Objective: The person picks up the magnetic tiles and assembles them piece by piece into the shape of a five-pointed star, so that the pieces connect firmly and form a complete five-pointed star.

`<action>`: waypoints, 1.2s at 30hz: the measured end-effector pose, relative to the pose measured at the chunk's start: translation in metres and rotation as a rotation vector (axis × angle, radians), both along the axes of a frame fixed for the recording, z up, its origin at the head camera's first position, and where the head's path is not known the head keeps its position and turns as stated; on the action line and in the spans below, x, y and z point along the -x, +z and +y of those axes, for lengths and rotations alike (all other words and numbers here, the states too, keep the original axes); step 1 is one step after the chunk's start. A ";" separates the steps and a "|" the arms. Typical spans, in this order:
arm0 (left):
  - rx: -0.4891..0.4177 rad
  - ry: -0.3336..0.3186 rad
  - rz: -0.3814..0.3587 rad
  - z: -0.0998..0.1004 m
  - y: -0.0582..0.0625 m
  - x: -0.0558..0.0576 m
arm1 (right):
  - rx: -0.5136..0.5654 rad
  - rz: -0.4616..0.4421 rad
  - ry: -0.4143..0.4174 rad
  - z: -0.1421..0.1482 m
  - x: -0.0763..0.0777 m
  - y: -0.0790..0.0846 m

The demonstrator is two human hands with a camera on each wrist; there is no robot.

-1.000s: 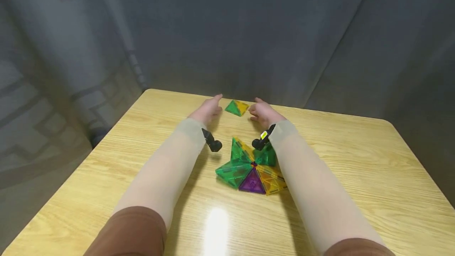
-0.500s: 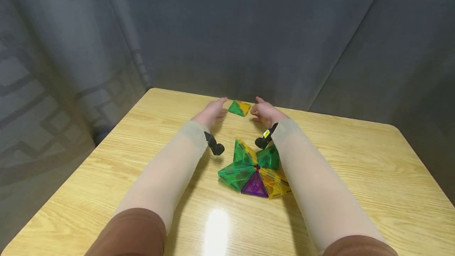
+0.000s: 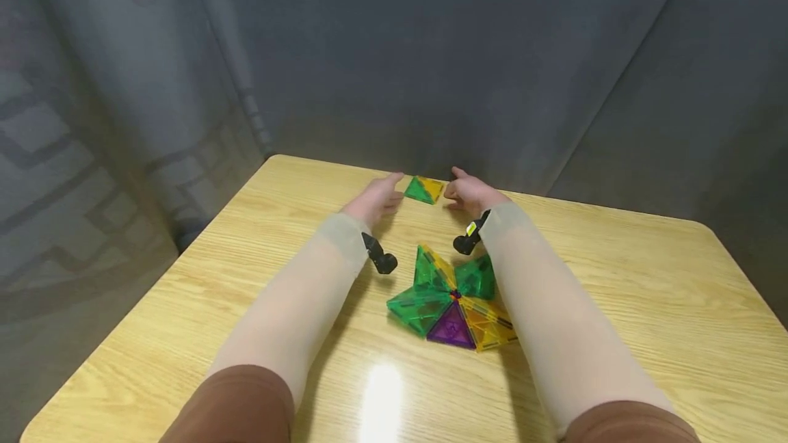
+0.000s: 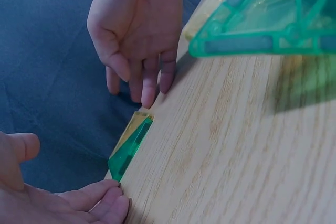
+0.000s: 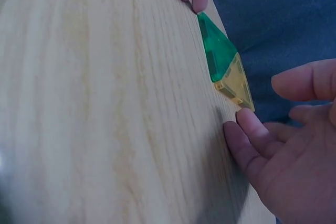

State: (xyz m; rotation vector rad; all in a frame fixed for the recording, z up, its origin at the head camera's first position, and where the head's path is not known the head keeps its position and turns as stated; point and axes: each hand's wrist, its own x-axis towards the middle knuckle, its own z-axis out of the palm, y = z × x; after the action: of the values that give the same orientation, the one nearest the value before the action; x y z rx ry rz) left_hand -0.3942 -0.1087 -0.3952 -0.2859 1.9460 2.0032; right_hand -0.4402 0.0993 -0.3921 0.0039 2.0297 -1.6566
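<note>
At the table's far edge lies a small piece of green and yellow translucent magnetic tiles [image 3: 423,189]. My left hand [image 3: 375,202] is on its left, its fingertips [image 4: 111,184] right at the green corner in the left wrist view. On the other side, my right hand [image 3: 470,195] has its fingertips [image 5: 245,116] close to the yellow end [image 5: 236,85]. Both hands have loosely extended fingers and thumbs held apart; neither grips the piece. Nearer to me, between the forearms, sits a star-like tile build with green [image 3: 420,307], yellow [image 3: 488,327] and purple [image 3: 452,327] parts.
The wooden table [image 3: 295,238] ends just behind the small tile piece, against a grey curtain [image 3: 394,67]. Black wrist cameras [image 3: 384,262] hang inward over the table. My right forearm [image 3: 554,306] overlaps the right side of the star build.
My left hand has drawn slightly closer to the green side of the small piece. The whole head view has shifted, so everything appears further right; the star build stays put on the table.
</note>
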 end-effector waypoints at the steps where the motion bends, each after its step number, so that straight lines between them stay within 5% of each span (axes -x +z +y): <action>1: 0.001 -0.007 0.001 0.000 0.000 -0.001 | -0.009 -0.002 0.005 0.001 0.001 0.000; 9: 0.000 -0.040 0.010 0.005 -0.001 -0.006 | -0.028 0.018 0.011 0.006 0.000 -0.004; 17: 0.013 0.111 0.017 0.004 -0.005 -0.002 | -0.009 -0.028 -0.181 0.000 -0.008 -0.002; 25: 0.209 0.206 0.071 0.005 -0.014 0.000 | -0.059 -0.173 -0.159 -0.005 -0.014 -0.006; 36: -0.005 0.186 0.015 -0.011 -0.006 -0.009 | 0.104 -0.114 -0.180 -0.002 -0.027 0.005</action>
State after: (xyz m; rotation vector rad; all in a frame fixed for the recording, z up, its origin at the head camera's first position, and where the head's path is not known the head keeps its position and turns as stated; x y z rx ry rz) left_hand -0.3856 -0.1197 -0.4015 -0.4673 1.9879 2.1303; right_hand -0.4127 0.0968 -0.3875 0.2456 1.9032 -1.8256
